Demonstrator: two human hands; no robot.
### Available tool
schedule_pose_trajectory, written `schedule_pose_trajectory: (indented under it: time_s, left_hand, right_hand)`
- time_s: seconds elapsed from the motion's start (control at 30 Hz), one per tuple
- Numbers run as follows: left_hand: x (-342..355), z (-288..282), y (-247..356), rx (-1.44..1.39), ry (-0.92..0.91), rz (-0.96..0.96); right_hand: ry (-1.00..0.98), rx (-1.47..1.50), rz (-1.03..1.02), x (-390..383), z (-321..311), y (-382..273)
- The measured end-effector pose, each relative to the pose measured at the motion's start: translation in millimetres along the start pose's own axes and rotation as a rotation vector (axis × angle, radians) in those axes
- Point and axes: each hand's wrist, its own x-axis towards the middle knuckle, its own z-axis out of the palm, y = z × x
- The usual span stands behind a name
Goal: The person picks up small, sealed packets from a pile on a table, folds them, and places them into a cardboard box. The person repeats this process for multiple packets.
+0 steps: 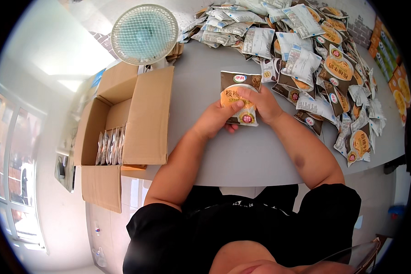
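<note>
Between my two hands, over the grey table (192,82), is a brown and orange drink pouch (227,81) with its printed front facing up. My left hand (219,116) grips its lower left side, thumb across the front and fingers underneath. On the upper right side, my right hand (264,102) is closed with its thumb pressed on the front; its other fingers are mostly hidden. To the left stands an open cardboard box (148,118) holding a row of upright pouches (110,146).
A big heap of similar pouches (301,59) covers the far and right parts of the table. Behind the box is a round fan (144,34) with a wire guard. The box's near flap (101,187) hangs past the table edge. Printed orange cartons (399,89) stand at far right.
</note>
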Motion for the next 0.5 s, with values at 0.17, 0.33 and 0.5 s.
schedule_pose_trajectory:
  time_s: [0.17, 0.33, 0.5]
  left_hand:
    - [3.2, 21.4, -10.4, 0.467, 0.260, 0.205]
    - [2.1, 25.5, -12.9, 0.754, 0.317, 0.524]
    - [6.3, 20.8, -24.1, 1.088, 0.382, 0.765]
  right_hand:
    - [0.144, 0.084, 0.057, 2.7, 6.2, -2.2]
    - [0.181, 0.097, 0.075, 2.1, 5.7, -4.0]
    - [0.210, 0.256, 0.225, 1.4, 4.7, -6.3]
